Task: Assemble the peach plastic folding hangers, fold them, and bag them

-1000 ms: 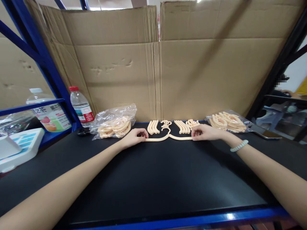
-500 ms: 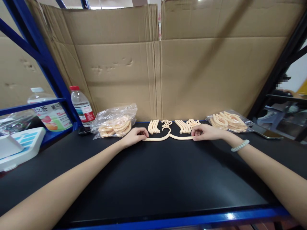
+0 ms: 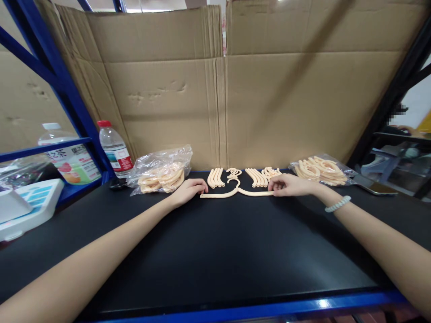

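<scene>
1. Your left hand rests on the black table with its fingers curled loosely together. Half a second ago its fingertips covered the left tip of the peach hanger-shaped piece; now that tip shows bare, just beside the fingers, so the contact there has loosened or ended — I cannot tell which.
2. Your right hand has barely shifted. Its fingers are pressed together, and thumb and forefinger pinch the right tip of the same piece.
3. The piece lies flat on the table between your hands, its small hook pointing away from you toward the cardboard wall. It has slid slightly to the right, judging by the freed left end.
4. Judged from this, the two-handed hold is giving way to a one-sided hold on the right.
5. Behind the piece, rows of loose peach strips and curls lie unmoved — a clear bag of more parts on the left, another pile on the right.
</scene>
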A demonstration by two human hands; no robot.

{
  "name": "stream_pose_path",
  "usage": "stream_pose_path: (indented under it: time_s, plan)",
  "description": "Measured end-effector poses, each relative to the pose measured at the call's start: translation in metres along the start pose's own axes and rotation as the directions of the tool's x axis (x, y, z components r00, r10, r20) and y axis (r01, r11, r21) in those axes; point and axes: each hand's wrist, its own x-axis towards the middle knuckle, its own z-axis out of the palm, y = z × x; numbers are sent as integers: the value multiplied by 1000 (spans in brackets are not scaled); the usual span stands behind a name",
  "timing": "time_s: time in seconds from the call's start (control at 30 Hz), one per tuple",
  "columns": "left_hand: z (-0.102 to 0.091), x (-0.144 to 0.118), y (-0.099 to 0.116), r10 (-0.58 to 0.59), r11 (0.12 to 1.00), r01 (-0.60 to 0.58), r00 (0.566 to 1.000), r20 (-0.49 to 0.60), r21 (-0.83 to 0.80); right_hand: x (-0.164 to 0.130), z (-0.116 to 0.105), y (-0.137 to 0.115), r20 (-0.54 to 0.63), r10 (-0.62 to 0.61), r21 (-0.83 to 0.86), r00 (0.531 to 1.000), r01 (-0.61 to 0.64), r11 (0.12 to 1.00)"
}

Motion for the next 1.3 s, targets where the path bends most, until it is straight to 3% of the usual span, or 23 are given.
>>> stream_pose_path:
  time_s: [0.4,0.67,0.97,1.07,1.17,1.3]
  plan:
    - [3,0,-5,25,996,-21,998,-49,86,0,2,0,-28,2,-2,1000,-2,1000]
    - [6,2,-15,98,970,-25,951,-293,244,1,3,0,-39,8,-12,999,-8,1000]
    - [5,4,-21,190,936,-130,969,-157,328,1,3,0,-46,1,-17,999,-2,1000]
    - [5,4,-22,206,928,-157,972,-113,338,0,3,-6,-208,-11,-53,978,0,999]
    - [6,5,-23,206,923,-164,975,-85,348,-1,3,-13,-438,-25,-81,899,-12,997]
    - [6,5,-23,201,917,-165,978,-61,364,8,7,-21,-539,-23,-49,842,-5,999]
